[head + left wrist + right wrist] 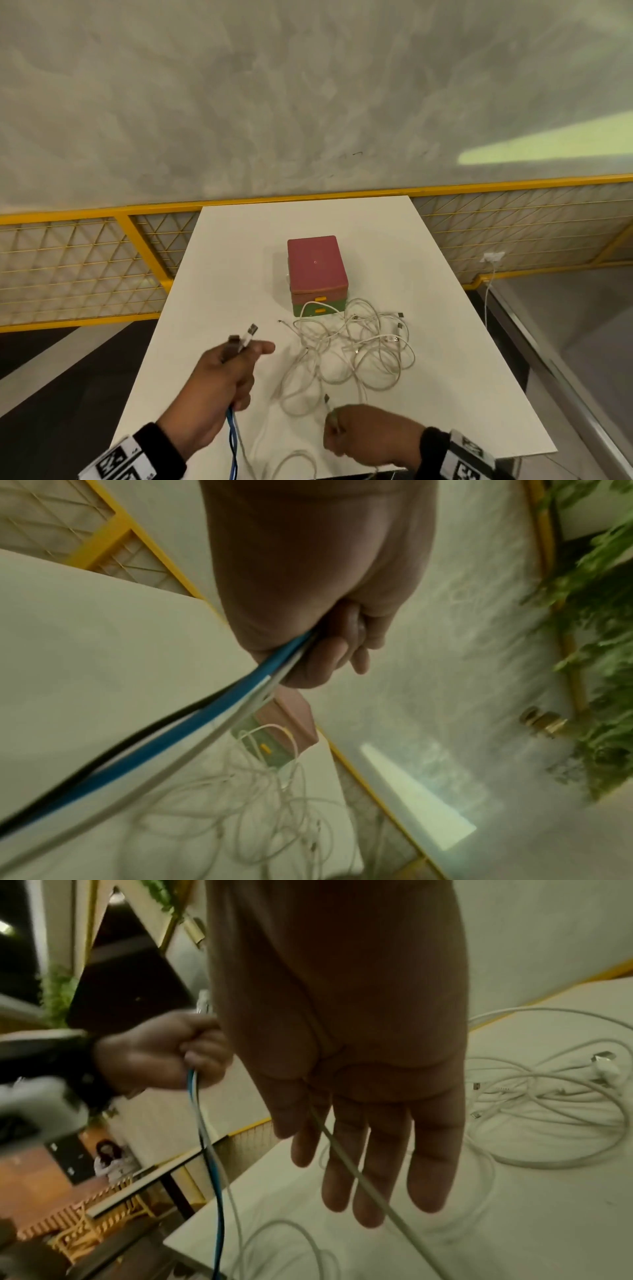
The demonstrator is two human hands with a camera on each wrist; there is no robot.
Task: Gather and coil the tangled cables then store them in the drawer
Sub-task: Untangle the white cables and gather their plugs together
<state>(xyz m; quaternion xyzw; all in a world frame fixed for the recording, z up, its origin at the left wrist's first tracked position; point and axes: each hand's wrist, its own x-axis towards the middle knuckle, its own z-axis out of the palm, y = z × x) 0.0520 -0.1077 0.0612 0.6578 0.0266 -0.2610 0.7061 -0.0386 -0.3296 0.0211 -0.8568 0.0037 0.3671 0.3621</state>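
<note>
Head view: the left hand point(219, 380) is fisted around a blue cable point(233, 442) and white ones, plugs pointing up and away. The right hand point(363, 435) pinches a white cable end point(327, 402). The tangled cables point(356, 349) lie on the white table point(239, 240), touching the red-and-green drawer box point(317, 270).

Left wrist: curled fingers point(325, 661) clamp smooth blue, white and black leads.

Right wrist: fingers point(428, 1164) hang straight, a cable point(346, 1156) crossing them; grip unclear.

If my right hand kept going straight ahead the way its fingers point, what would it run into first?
Most likely the tangle of white cables lying just ahead of the right hand on the table. The small drawer box stands beyond it. Depth is uncertain.
</note>
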